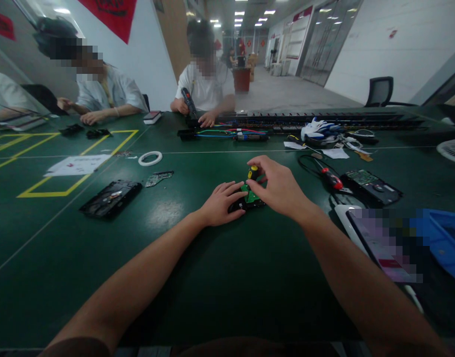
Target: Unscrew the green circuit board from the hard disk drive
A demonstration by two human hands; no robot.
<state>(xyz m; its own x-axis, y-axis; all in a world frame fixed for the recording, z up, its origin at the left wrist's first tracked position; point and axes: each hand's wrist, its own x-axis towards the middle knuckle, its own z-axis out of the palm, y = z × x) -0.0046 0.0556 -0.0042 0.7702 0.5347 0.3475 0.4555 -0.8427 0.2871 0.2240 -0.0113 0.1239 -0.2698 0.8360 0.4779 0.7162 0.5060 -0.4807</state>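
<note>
Screwdriver (253,172), yellow and black, is pinched nearly upright by the fingers of the right hand (282,184) over a black-and-green unit (253,196), which is placed on the green desk (220,282) between both hands. The unit's left side is partly covered by the left hand (220,204), its fingers slightly spread. A black casing (100,203) is set farther left; a red-handled screwdriver (331,179), farther right.

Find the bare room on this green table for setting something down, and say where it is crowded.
On the green table, one free patch lies between the person's forearms; another borders the left forearm's outer side, nearer than the black case. The right is crowded: red-handled screwdriver, circuit-board unit, blue tray.
</note>
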